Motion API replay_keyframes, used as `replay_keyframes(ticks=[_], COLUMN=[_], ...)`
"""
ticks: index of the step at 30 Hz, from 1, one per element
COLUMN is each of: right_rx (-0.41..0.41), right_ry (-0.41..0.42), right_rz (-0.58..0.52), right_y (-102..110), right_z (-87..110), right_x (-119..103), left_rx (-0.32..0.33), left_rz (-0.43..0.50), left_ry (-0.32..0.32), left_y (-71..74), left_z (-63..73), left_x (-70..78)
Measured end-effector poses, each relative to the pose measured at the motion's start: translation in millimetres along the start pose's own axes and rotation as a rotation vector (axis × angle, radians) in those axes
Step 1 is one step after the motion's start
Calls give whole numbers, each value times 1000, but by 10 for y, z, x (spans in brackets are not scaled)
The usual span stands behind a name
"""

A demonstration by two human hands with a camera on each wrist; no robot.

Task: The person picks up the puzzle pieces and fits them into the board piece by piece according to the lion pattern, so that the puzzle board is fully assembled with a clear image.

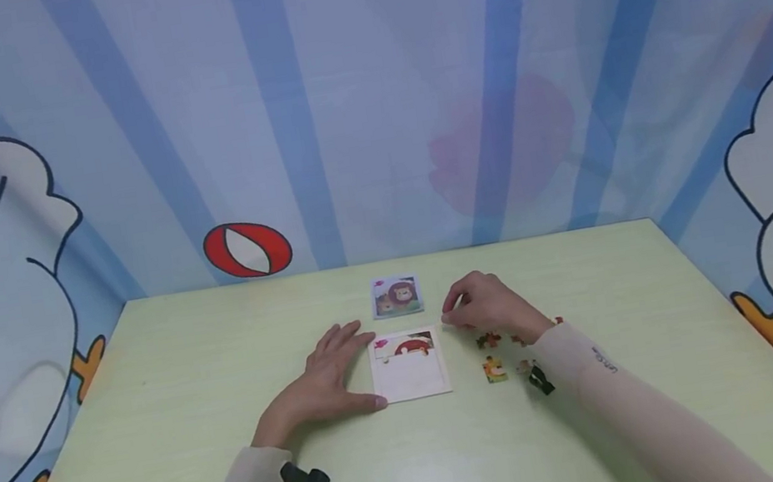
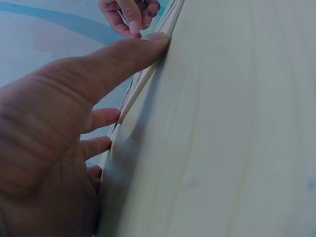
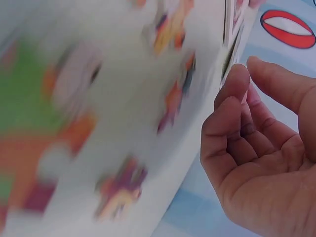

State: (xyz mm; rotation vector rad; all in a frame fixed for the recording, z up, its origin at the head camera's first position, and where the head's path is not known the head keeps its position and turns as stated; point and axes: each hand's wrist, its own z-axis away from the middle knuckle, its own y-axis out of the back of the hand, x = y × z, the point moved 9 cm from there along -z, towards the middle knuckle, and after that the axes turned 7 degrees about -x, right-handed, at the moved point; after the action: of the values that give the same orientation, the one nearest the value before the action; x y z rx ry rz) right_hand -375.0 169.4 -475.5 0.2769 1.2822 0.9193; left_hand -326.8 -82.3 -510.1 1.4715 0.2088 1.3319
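My left hand (image 1: 321, 382) is spread along the left side of a white-framed jigsaw board (image 1: 412, 380). Its thumb rests at the near left corner and the index fingertip at the far left corner. Picture pieces with a red and brown design fill the board's upper strip; below them the base is plain white. Just off the board's far right corner hovers my right hand (image 1: 491, 304). In the right wrist view its fingers (image 3: 222, 123) are loosely bent, thumb and index tips close together with nothing visible between them.
Loose jigsaw pieces lie right of the board, among them a yellow-green piece (image 1: 494, 370) and a dark red piece (image 1: 488, 339); the right forearm partly covers others. Behind the board lies a lion picture card (image 1: 396, 296). A printed cloth (image 1: 373, 108) hangs along the table's far edge.
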Motion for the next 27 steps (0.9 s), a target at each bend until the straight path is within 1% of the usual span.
replay_keyframes(ticks=[6, 12, 16, 19, 23, 27], right_rx=[-14, -53, -83, -119, -163, -158], right_ry=[-33, -28, -32, -34, -13, -4], right_rz=[25, 64, 73, 98, 136, 159], right_y=[200, 298, 287, 227, 139, 123], right_z=[119, 219, 260, 275, 296, 302], right_x=[157, 313, 381, 405, 390, 375], left_rx=[2, -3, -3, -4, -6, -3], left_rz=[-4, -8, -7, 0, 4, -4], left_ry=[-10, -5, -10, -6, 0, -3], left_y=[-1, -6, -2, -1, -5, -8], left_z=[-6, -11, 0, 10, 14, 1], left_x=[4, 2, 11, 8, -3, 3])
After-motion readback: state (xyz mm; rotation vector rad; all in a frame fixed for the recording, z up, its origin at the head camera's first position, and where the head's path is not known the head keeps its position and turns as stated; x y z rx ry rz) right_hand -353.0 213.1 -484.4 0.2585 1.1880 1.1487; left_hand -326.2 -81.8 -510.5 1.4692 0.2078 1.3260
